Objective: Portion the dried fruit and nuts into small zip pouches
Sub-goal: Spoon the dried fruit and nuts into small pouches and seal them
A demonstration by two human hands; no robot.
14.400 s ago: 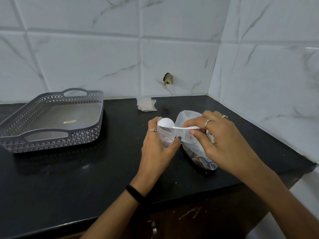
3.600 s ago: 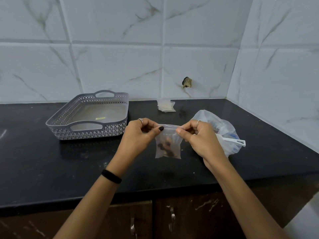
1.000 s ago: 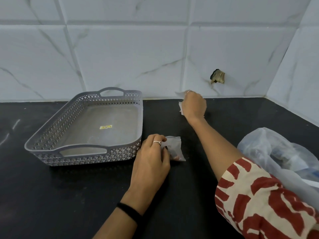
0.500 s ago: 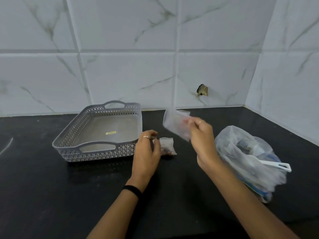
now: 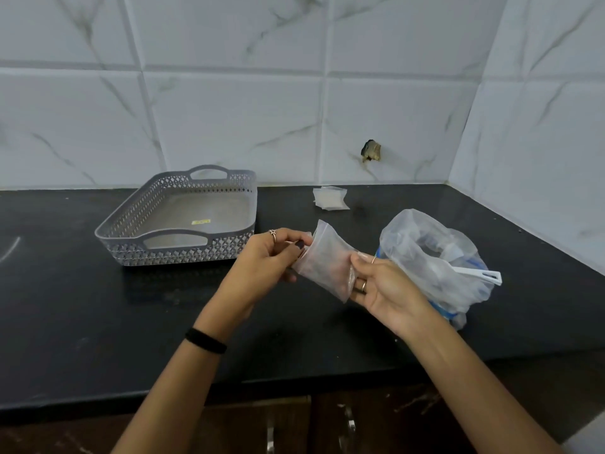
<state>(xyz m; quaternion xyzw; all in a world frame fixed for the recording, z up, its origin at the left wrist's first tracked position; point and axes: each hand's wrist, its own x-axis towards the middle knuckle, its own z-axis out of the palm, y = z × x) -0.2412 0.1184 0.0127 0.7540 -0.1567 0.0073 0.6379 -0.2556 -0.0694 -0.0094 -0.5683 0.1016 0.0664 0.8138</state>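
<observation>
At frame centre, the left hand (image 5: 268, 257) pinches one edge of a clear zip pouch (image 5: 324, 262) while the right hand (image 5: 381, 285) grips its opposite end. Right of them sits the bulk bag (image 5: 429, 253) with a white scoop (image 5: 478, 274); the grey basket (image 5: 183, 217) stands at centre left.

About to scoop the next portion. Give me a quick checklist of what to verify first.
1. Small pouch secured: ok. The left hand pinches one end and the right hand holds the other, above the counter.
2. Pouch mouth open: cannot tell.
3. Scoop within reach: ok. Its handle sticks out of the big bag.
4. Big bag open: ok. Its mouth gapes upward.
5. Spare pouches: ok. A stack lies by the wall.
6. Finished pouches in the grey tray: not ok. None lies in it.
</observation>
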